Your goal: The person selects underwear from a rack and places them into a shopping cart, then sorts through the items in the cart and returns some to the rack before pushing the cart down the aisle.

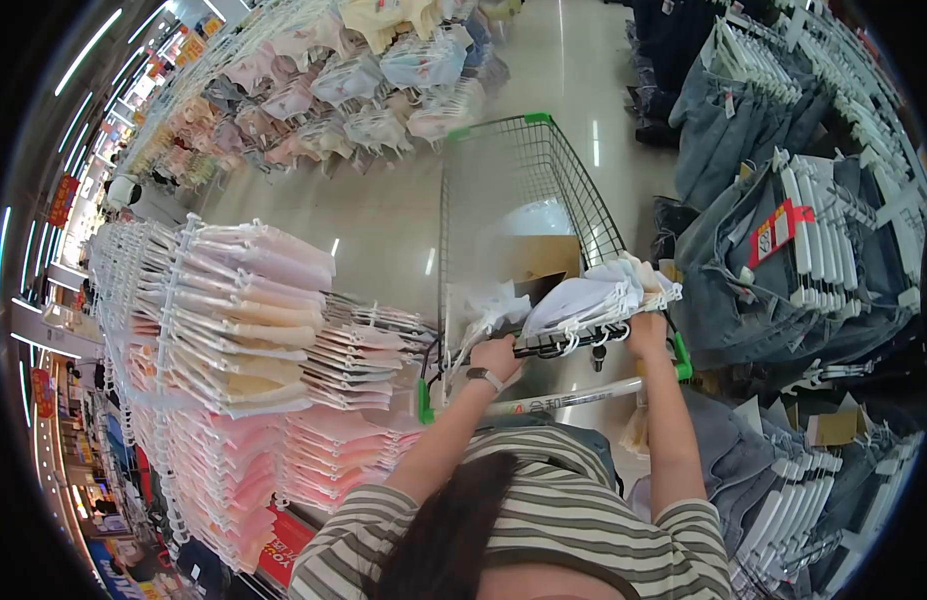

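Observation:
A shopping cart (601,215) of dark wire mesh with green corners stands in front of me. My left hand (495,358), with a watch on the wrist, is closed on the left part of the cart's black near rim. At the rim's right end, my right hand (646,335) is closed too, right beside white hangers; its fingertips are partly hidden. Between the hands, a bundle of pale baby clothes (583,300) on white hangers lies across the rim. Nearer my body runs the cart's grey handle (553,404), which neither hand touches. White plastic (498,305) lies by my left hand.
Inside the cart are a brown cardboard box (545,257) and something in clear plastic. Racks of pastel baby clothes (243,320) crowd the left side. Jeans (783,260) on hangers line the right, close to the cart. A shiny floor aisle (563,60) runs ahead.

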The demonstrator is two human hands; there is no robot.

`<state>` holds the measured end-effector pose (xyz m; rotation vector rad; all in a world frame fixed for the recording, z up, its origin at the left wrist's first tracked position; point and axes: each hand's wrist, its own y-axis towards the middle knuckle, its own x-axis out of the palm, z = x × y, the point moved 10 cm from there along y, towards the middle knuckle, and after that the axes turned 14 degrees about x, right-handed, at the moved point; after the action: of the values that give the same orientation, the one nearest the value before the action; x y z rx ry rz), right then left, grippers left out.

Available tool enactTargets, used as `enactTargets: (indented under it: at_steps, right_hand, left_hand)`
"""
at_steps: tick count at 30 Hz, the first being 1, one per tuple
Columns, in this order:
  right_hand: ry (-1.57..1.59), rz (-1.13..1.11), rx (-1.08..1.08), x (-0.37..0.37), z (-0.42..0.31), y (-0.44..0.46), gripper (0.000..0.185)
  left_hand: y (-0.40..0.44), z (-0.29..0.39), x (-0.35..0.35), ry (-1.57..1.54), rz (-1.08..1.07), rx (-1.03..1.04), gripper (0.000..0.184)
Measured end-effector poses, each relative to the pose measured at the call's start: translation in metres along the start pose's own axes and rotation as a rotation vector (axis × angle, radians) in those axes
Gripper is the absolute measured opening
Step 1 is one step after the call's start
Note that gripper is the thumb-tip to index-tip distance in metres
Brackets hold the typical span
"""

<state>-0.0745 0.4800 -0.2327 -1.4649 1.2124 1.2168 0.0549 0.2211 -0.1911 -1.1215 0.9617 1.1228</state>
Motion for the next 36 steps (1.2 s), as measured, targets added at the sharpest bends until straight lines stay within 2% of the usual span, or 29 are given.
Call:
enactTargets:
  at_steps: [10, 17, 28, 32, 36]
  right_hand:
    - [-0.104, -0.110, -0.124, -0.003, -0.048, 0.109, 0.014]
    - [-0.046, 0.023, -0.252, -0.015, -0.100, 0.176, 0.012]
    - [-0.032, 0.050, -0.344, -0.024, -0.181, 0.248, 0.013]
    - [-0.017, -0.024, -0.391, -0.023, -0.206, 0.270, 0.014]
    - [-0.069, -0.024, -0.470, -0.013, -0.227, 0.305, 0.013]
  left_hand:
    - [0.057, -0.043, -0.026, -0.088, 0.000, -0.130, 0.032]
    - [0.095, -0.087, -0.051, -0.139, 0.041, -0.206, 0.028]
    - [0.124, -0.159, -0.079, -0.143, 0.149, -0.293, 0.029]
    - [0.131, -0.175, -0.090, -0.162, 0.193, -0.342, 0.030]
    - [0.146, -0.188, -0.097, -0.248, 0.101, -0.442, 0.028]
